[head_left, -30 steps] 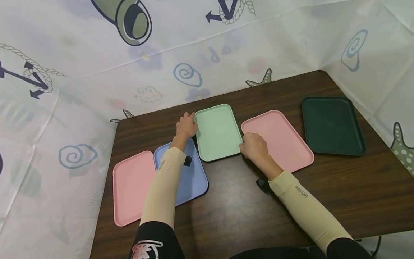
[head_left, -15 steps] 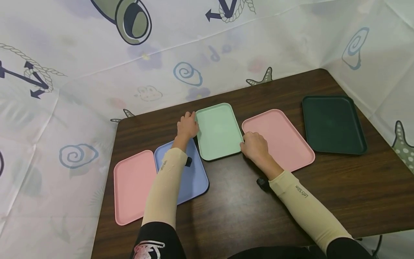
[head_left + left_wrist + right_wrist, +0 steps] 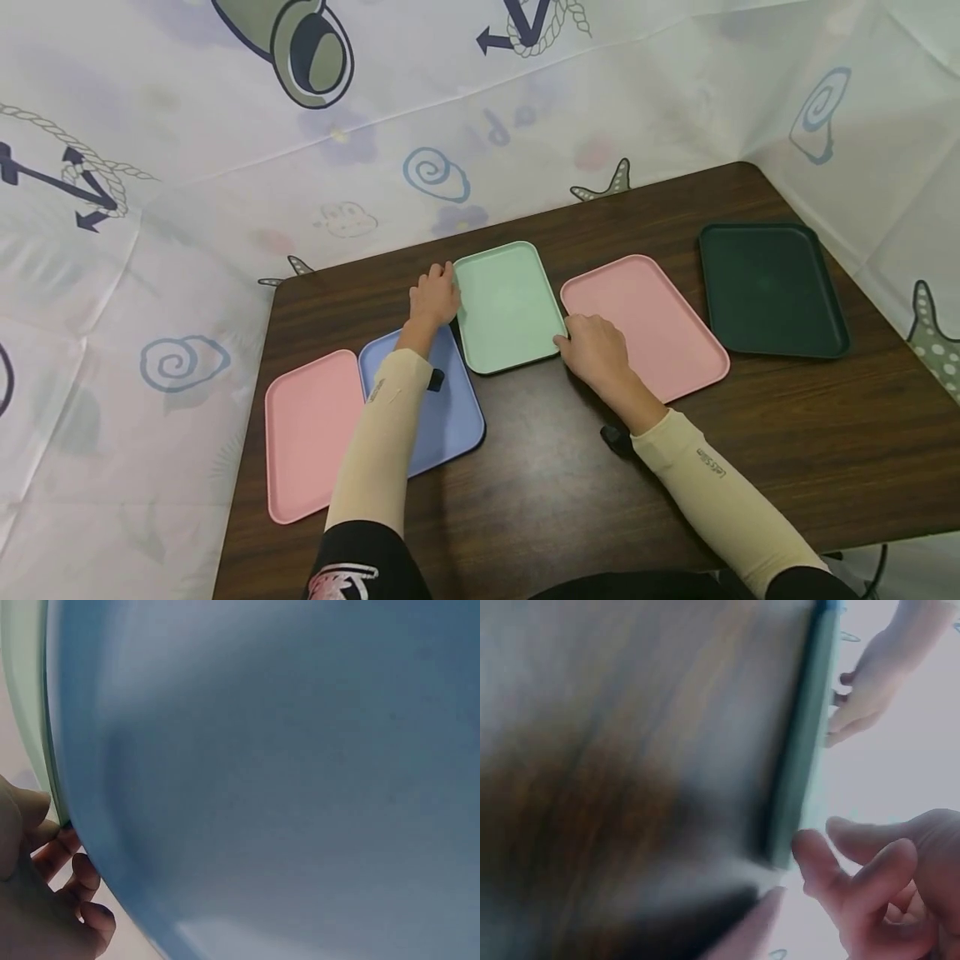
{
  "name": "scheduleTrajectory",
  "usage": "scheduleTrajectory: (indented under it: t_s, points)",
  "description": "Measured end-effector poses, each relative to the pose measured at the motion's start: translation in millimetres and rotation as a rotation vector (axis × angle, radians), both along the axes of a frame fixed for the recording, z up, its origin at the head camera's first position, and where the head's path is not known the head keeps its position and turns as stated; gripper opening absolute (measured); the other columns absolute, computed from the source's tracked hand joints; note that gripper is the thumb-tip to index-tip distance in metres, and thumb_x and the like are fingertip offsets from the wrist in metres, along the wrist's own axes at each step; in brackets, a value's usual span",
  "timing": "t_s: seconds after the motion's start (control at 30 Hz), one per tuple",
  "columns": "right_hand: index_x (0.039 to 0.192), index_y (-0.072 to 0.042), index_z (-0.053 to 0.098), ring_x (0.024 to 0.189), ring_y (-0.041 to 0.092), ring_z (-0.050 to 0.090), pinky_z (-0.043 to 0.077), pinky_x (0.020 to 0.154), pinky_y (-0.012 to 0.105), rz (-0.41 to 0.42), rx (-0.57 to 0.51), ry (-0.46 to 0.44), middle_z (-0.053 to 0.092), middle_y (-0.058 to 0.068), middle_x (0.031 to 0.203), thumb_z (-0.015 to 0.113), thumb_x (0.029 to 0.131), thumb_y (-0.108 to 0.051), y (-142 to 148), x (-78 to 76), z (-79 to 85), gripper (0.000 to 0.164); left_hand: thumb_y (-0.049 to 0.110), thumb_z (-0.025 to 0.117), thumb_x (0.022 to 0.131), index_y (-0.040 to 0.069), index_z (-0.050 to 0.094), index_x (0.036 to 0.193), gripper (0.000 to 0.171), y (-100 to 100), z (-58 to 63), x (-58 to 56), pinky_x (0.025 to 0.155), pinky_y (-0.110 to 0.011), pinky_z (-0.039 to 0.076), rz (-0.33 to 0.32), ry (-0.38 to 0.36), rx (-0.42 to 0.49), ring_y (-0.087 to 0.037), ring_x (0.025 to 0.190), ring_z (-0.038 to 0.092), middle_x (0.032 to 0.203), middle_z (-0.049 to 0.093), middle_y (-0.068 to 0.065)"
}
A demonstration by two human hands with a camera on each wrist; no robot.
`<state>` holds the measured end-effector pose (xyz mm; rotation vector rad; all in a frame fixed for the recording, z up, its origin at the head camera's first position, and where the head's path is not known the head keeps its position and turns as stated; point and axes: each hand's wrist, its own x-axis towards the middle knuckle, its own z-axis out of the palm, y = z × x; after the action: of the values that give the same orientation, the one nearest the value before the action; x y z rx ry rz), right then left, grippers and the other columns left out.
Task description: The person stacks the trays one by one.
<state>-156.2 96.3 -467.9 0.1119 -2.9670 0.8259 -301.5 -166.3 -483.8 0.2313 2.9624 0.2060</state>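
A light green tray point(image 3: 510, 308) lies between my hands, its left part close to or over the blue tray point(image 3: 446, 408). My left hand point(image 3: 435, 296) pinches the green tray's left edge; in the left wrist view the thumb point(image 3: 34, 806) is on one side of the rim and a finger on the other. My right hand point(image 3: 596, 346) is at the green tray's lower right corner, above the pink tray point(image 3: 652, 325). In the right wrist view its fingertips point(image 3: 806, 844) are beside that corner, thumb and forefinger spread apart.
A second pink tray point(image 3: 311, 433) lies at the far left against the blue one. Off to the right is a dark green tray point(image 3: 772, 287). All lie on a brown wooden table point(image 3: 540, 492), with a printed cloth point(image 3: 247, 167) hanging behind.
My right hand has shifted slightly down and right, and its thumb and forefinger have parted at the green tray's corner. The left hand and the trays look unchanged.
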Motion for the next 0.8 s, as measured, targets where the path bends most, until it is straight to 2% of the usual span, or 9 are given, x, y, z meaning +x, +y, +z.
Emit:
scheduleTrajectory:
  t_s: [0.1,0.23,0.3,0.37,0.47,0.57,0.67,0.73,0.8]
  points:
    - [0.093,-0.005,0.074,0.076,0.035,0.066,0.050,0.058,0.050,0.025,-0.017,0.017,0.071,0.014,0.084,0.071,0.090,-0.023,6,13.3,8.2,0.018,0.028,0.032,0.108,0.008,0.019,0.157,0.055,-3,0.0,1.7,0.097,-0.055,0.033,-0.010,-0.008,0.014,-0.037,0.132,0.036,0.152,0.030,-0.013]
    - [0.112,-0.004,0.074,0.085,0.037,0.067,0.051,0.065,0.052,0.031,-0.050,0.020,0.073,0.013,0.092,0.071,0.089,-0.025,26,31.0,14.6,0.031,0.031,0.033,0.108,0.006,0.018,0.157,0.057,-7,2.8,7.5,0.102,-0.058,0.029,-0.019,-0.025,0.053,-0.039,0.138,0.030,0.154,0.028,-0.016]
    - [0.115,-0.004,0.073,0.081,0.035,0.067,0.050,0.061,0.049,0.015,-0.060,0.012,0.073,0.010,0.086,0.070,0.090,-0.026,41,38.1,14.6,0.034,0.033,0.036,0.107,0.005,0.018,0.157,0.060,-8,6.0,12.4,0.101,-0.058,0.030,-0.021,-0.015,0.081,-0.040,0.138,0.030,0.155,0.028,-0.017]
    - [0.116,-0.004,0.072,0.074,0.031,0.065,0.048,0.054,0.044,-0.009,-0.057,-0.002,0.071,0.008,0.080,0.069,0.090,-0.027,60,43.0,14.1,0.035,0.034,0.039,0.106,0.004,0.018,0.156,0.062,-7,9.4,18.0,0.098,-0.057,0.033,-0.024,0.022,0.121,-0.040,0.135,0.033,0.154,0.029,-0.018]
    - [0.115,-0.003,0.072,0.061,0.023,0.058,0.041,0.046,0.036,-0.052,-0.039,-0.023,0.069,0.005,0.075,0.067,0.091,-0.028,89,44.8,12.4,0.035,0.033,0.044,0.104,0.005,0.023,0.155,0.062,-2,18.7,31.6,0.088,-0.053,0.038,-0.032,0.140,0.199,-0.038,0.127,0.042,0.149,0.037,-0.019]
    - [0.115,-0.001,0.071,0.054,0.020,0.050,0.036,0.042,0.033,-0.093,-0.016,-0.030,0.069,0.008,0.076,0.066,0.092,-0.027,115,39.2,10.5,0.035,0.028,0.050,0.102,0.006,0.036,0.151,0.056,11,32.7,56.6,0.081,-0.050,0.041,-0.034,0.301,0.317,-0.035,0.112,0.051,0.136,0.050,-0.016]
    - [0.116,-0.001,0.070,0.053,0.022,0.048,0.035,0.042,0.034,-0.123,0.014,-0.016,0.069,0.012,0.081,0.065,0.093,-0.026,133,26.8,7.4,0.034,0.019,0.056,0.098,0.006,0.052,0.142,0.046,30,45.4,93.2,0.076,-0.049,0.044,-0.048,0.450,0.411,-0.032,0.097,0.057,0.118,0.062,-0.012]
    - [0.116,-0.001,0.070,0.055,0.025,0.049,0.038,0.043,0.037,-0.135,0.045,0.011,0.070,0.016,0.085,0.063,0.094,-0.023,143,16.5,4.1,0.032,0.017,0.058,0.096,0.008,0.060,0.135,0.040,46,48.0,121.0,0.072,-0.045,0.046,-0.061,0.510,0.451,-0.027,0.084,0.058,0.105,0.066,-0.007]
    - [0.115,-0.001,0.070,0.061,0.029,0.054,0.043,0.047,0.043,-0.141,0.078,0.037,0.069,0.019,0.091,0.063,0.094,-0.021,150,8.0,0.5,0.031,0.017,0.060,0.094,0.010,0.065,0.129,0.036,68,45.1,151.1,0.065,-0.039,0.046,-0.075,0.515,0.512,-0.018,0.070,0.057,0.096,0.068,-0.001]
